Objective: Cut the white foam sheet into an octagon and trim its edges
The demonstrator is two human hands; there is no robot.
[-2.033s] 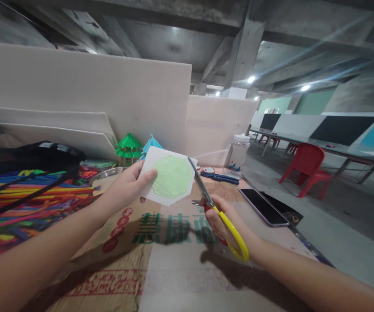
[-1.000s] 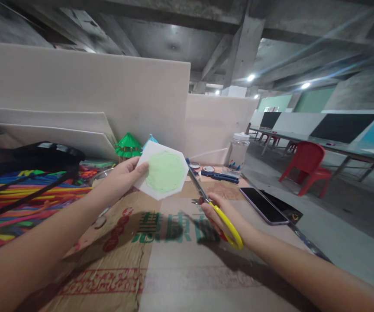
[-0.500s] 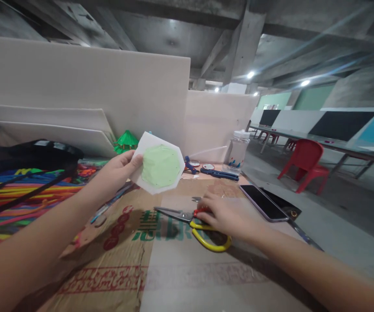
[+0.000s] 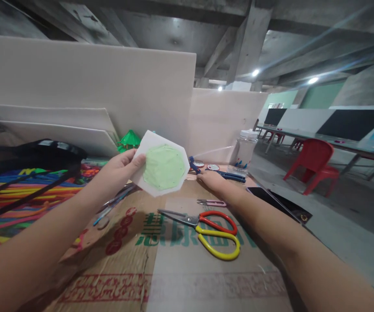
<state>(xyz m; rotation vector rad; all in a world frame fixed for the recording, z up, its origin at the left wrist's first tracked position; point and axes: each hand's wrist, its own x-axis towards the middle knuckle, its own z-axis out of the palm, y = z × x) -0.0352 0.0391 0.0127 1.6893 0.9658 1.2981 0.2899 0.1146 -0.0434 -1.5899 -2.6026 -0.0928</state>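
My left hand [image 4: 127,164] pinches the left edge of a many-sided white board [image 4: 151,141] with a light green paper piece [image 4: 166,168] on its face, held up above the table. Farther out, my right hand [image 4: 213,180] reaches to a small blue glue gun [image 4: 194,165] with a clear stick slanting from it. The fingertips are at the blue part, but their grip is hidden. Nearer to me lie scissors [image 4: 217,234] with one red and one yellow handle, blades pointing left. Small pink thread snips [image 4: 211,203] rest just beyond them.
Colourful pipe cleaners [image 4: 18,203] and a black strap fill the left side. A green paper umbrella-like piece [image 4: 130,139] stands behind. At right are a clear bottle [image 4: 243,151], a blue cutter [image 4: 230,176] and a phone [image 4: 271,201]. White panels [image 4: 86,86] stand at the back.
My right hand has left the scissors and moved forward to the blue glue gun. The scissors now lie fully in sight. My left hand still holds the white board.
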